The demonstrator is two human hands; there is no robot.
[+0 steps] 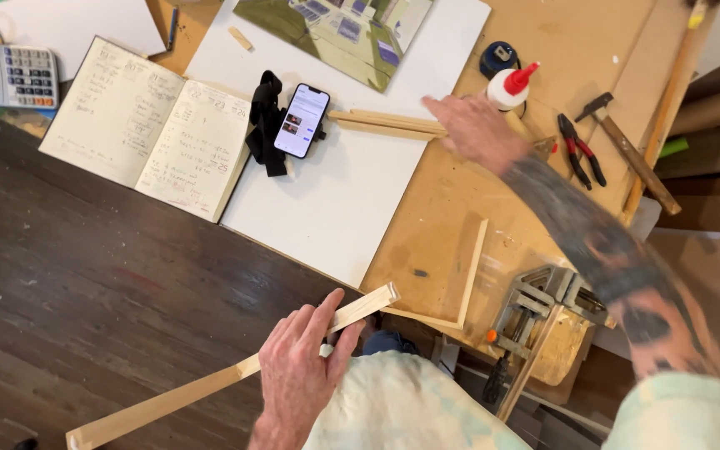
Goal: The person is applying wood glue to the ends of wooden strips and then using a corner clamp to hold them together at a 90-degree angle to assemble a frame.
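Head view: left hand [297,371] clasps a wooden strip [235,371] that wants holding level, while open right hand [472,129] presses down on thin sticks [385,123].

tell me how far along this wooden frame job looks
Done: two strips already meet in an L at the corner clamp. In hand: the left hand holds a long mitred strip, while the right hand rests on more strips by the glue bottle. Left, probably: joining these remaining sides.
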